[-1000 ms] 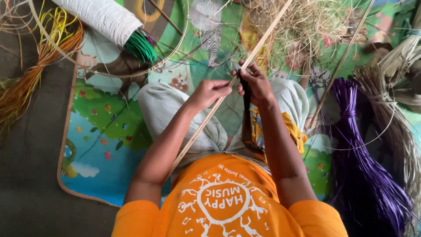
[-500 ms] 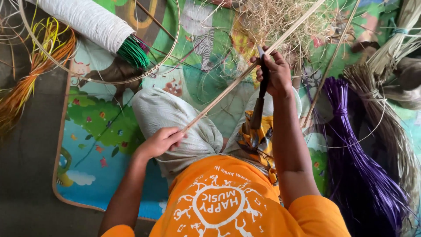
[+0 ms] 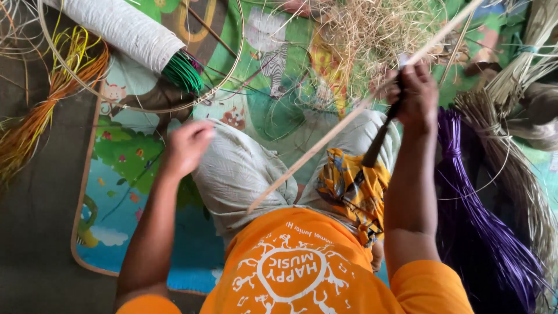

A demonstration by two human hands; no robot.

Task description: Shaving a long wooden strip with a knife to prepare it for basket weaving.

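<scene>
While right hand (image 3: pixel 415 96) fingers grip a dark tool (image 3: pixel 381 136) against the cane (image 3: pixel 349 119), left hand (image 3: pixel 186 146) hangs loose, empty.

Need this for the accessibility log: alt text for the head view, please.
Seen from above, a seated person's right hand grips a dark-handled tool against a long pale cane slanting across the lap, while the left hand hangs open, holding nothing. Purple strands, a wrapped green bundle and straw lie on a play mat.
</scene>
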